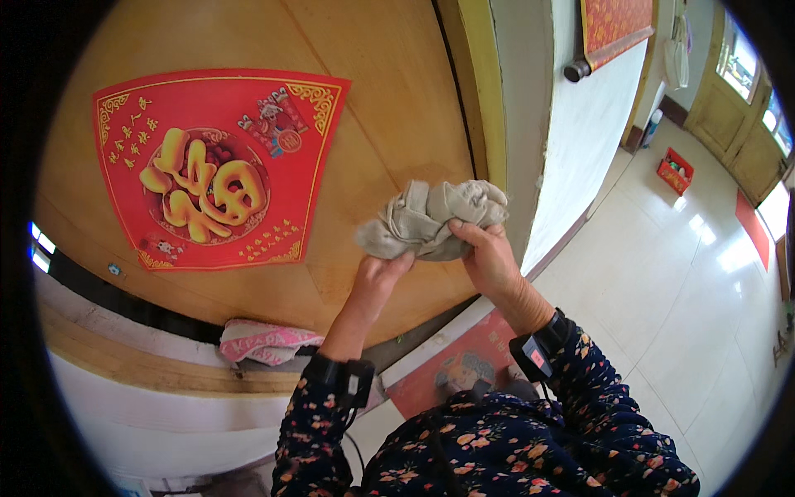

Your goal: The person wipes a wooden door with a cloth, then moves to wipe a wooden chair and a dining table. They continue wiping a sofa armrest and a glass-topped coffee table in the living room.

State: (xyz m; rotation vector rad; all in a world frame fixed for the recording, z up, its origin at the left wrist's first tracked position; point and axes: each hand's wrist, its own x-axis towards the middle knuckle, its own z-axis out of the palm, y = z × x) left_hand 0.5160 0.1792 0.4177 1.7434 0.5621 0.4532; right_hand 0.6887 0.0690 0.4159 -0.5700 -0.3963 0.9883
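Observation:
A bunched, greyish-beige cloth (431,217) is held up between my two hands in front of a wooden door. My left hand (385,267) grips its lower left part from beneath, the fingers mostly hidden by the folds. On the other side my right hand (489,253) is closed round the cloth, its thumb pressed on the front. The wooden door (389,141) fills the space behind the cloth, with a damp-looking darker patch near it. To the left, a red poster (286,195) with gold lettering is stuck on the door.
A pink and white towel (265,341) lies at the door's lower edge. Below is a red mat (464,356) by my feet. The white wall (580,141) juts out on the right, with a red hanging scroll (613,29). A red box (675,171) stands on the tiled floor (646,273).

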